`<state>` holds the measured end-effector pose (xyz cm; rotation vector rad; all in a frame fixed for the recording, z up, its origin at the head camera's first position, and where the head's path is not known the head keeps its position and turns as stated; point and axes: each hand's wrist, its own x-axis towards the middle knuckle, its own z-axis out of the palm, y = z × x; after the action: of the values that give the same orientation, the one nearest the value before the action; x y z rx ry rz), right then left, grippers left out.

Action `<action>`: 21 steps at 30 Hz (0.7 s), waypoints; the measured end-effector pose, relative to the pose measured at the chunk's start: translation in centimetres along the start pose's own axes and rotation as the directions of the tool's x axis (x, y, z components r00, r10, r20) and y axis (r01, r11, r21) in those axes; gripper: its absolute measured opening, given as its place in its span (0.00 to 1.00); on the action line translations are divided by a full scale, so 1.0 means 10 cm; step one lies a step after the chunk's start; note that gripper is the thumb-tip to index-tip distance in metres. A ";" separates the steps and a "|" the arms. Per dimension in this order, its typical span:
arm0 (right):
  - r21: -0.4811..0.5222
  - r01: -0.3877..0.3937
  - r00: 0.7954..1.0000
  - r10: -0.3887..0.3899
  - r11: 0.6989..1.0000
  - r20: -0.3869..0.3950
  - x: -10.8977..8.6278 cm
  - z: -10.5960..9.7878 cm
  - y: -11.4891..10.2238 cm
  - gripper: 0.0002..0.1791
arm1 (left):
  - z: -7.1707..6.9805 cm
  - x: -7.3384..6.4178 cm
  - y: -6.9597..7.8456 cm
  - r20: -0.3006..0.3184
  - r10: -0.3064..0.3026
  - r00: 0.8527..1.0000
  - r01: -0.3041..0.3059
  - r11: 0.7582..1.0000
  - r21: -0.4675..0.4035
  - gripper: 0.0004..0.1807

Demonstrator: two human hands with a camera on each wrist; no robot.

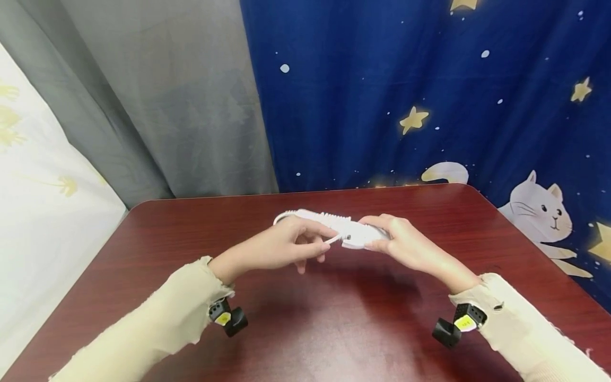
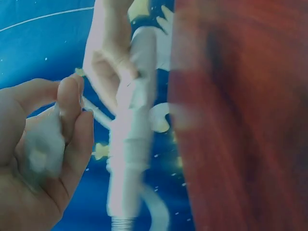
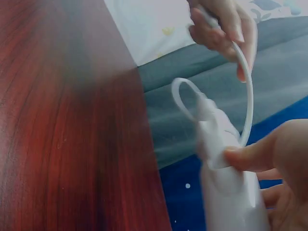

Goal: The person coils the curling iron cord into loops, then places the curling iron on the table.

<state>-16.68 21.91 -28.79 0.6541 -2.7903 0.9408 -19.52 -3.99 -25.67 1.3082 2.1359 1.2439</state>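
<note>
A long white device (image 1: pixel 355 233) with a rounded body is held above the table by my right hand (image 1: pixel 406 241), thumb on one side and fingers on the other. Its exact kind is unclear. From its narrow end a white cord (image 3: pixel 249 96) loops out and runs up to my left hand (image 1: pixel 296 244). There the thumb and fingers pinch the cord. In the left wrist view a blurred whitish piece (image 2: pixel 43 149) lies within the left palm, perhaps the cord's end. Ribbed white turns show along the device's upper edge in the head view.
Beneath both hands spreads a dark red wooden table (image 1: pixel 305 329). A grey curtain (image 1: pixel 181 95) and a blue star-patterned curtain (image 1: pixel 343 95) hang behind it. White patterned cloth (image 1: pixel 43 212) borders the left side.
</note>
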 end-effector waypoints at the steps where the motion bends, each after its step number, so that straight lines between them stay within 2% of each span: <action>1: 0.010 -0.014 0.999 0.014 1.000 -0.029 0.00 -0.01 0.01 0.19 | 0.02 -0.03 -0.03 0.010 0.009 1.000 -0.009 1.000 -0.014 0.17; 6: 0.047 -0.037 0.993 0.042 0.998 -0.113 0.00 -0.09 0.01 0.21 | 0.13 -0.14 -0.19 -0.007 0.016 1.000 -0.016 0.992 -0.123 0.21; 11: 0.085 0.001 0.992 0.010 0.996 -0.128 -0.02 -0.15 -0.02 0.20 | 0.20 -0.17 -0.40 -0.062 -0.015 0.998 0.004 0.984 -0.176 0.17; 16: 0.170 0.081 0.995 -0.071 0.982 -0.064 -0.08 -0.17 -0.08 0.20 | 0.23 -0.14 -0.64 -0.061 -0.038 0.997 0.026 0.983 -0.184 0.13; 19: 0.208 0.122 0.992 -0.123 0.971 -0.009 -0.11 -0.16 -0.12 0.20 | 0.23 -0.10 -0.76 -0.062 -0.020 0.998 0.011 0.991 -0.130 0.12; 21: 0.221 0.134 0.989 -0.143 0.966 0.027 -0.13 -0.14 -0.15 0.20 | 0.24 -0.07 -0.81 -0.061 0.000 0.998 -0.009 0.991 -0.133 0.12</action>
<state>-14.92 22.18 -27.16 0.8959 -2.6563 1.2288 -21.97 -4.94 -33.72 1.2348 2.0513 1.4191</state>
